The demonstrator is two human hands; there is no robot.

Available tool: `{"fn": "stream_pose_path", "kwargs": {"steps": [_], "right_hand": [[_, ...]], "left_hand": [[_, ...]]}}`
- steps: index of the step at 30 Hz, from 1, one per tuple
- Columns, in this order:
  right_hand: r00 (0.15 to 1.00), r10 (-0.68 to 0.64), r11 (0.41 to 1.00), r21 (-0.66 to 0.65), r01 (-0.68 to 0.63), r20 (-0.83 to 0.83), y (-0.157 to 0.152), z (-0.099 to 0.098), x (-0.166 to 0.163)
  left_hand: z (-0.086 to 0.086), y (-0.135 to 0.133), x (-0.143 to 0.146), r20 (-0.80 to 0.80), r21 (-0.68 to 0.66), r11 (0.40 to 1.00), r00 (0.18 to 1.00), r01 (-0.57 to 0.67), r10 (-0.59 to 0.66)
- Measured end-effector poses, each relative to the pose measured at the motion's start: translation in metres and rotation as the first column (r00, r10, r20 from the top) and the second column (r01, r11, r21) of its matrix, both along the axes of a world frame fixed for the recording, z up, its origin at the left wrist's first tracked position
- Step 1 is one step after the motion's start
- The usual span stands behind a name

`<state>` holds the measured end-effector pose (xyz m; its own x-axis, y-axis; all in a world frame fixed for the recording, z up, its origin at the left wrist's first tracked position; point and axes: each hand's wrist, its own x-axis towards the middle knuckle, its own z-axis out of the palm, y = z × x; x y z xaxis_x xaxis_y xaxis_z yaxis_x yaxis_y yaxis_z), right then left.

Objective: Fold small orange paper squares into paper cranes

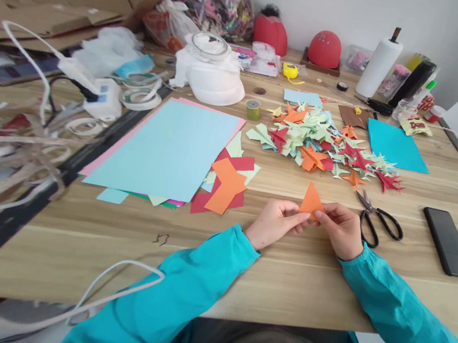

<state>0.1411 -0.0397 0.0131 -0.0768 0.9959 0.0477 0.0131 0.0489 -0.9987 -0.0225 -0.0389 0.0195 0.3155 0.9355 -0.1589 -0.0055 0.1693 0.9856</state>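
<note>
Both of my hands pinch a small folded orange paper triangle [311, 200] just above the wooden table [282, 274]. My left hand [274, 221] grips its lower left edge with curled fingers. My right hand [340, 228] holds its lower right corner. Teal sleeves cover both arms. Beyond the hands lies a heap of several folded paper shapes [325, 146] in green, orange, red and blue. Loose orange and red paper squares [226, 186] lie to the left of my hands.
Black scissors [377, 218] and a black phone [449, 242] lie right of my hands. A stack of light blue and pink sheets [166, 149] sits left of centre, a teal sheet [395, 145] at right. Tape rolls, cardboard, a paper towel roll [379, 65] and clutter fill the back.
</note>
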Motion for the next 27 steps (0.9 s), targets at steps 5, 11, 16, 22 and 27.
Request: {"fn": "stream_pose_path", "kwargs": {"steps": [5,11,16,22,27], "right_hand": [[1.0,0.008,1.0,-0.014,-0.008,-0.005,-0.0001,0.0006,0.0005],[0.999,0.024,0.999,-0.041,-0.026,-0.047,0.0001,0.0022,-0.0001],[0.999,0.023,1.0,-0.016,-0.024,-0.038,-0.0001,0.0012,-0.0006],[1.0,-0.004,1.0,-0.002,0.004,-0.007,0.0,0.0021,-0.0005],[0.999,-0.035,0.999,-0.002,0.035,0.026,0.001,0.0035,-0.0002]], "left_hand": [[0.0007,-0.0004,-0.0005,-0.02,-0.016,0.999,0.999,0.049,-0.049],[0.0017,-0.0004,0.0,-0.062,0.027,0.998,0.997,0.048,-0.046],[-0.0003,-0.001,-0.0006,-0.088,0.031,0.998,0.995,0.054,-0.051],[-0.0006,-0.0005,0.0,0.001,-0.032,0.998,0.998,0.057,-0.057],[-0.0043,0.0015,0.0003,0.127,-0.129,0.992,0.992,-0.003,0.019]]}}
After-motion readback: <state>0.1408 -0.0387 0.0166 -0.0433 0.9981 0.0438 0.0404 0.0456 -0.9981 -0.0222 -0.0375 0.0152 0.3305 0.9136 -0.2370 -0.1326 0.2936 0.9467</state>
